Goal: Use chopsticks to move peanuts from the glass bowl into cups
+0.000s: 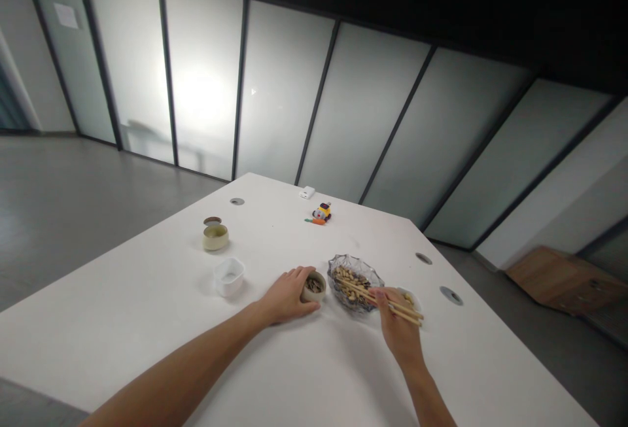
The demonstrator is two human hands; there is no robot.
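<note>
My left hand is wrapped round a small beige cup that holds a few dark seeds. My right hand grips a pair of wooden chopsticks, whose tips reach into a cut-glass bowl full of seeds or nuts. The glass bowl stands just right of the beige cup on the white table. A small white dish peeks out behind my right hand.
A white square cup stands left of my left hand. Farther back are a beige bowl with its lid, a small toy and a white box. Round cable holes dot the table. Frosted glass panels stand behind.
</note>
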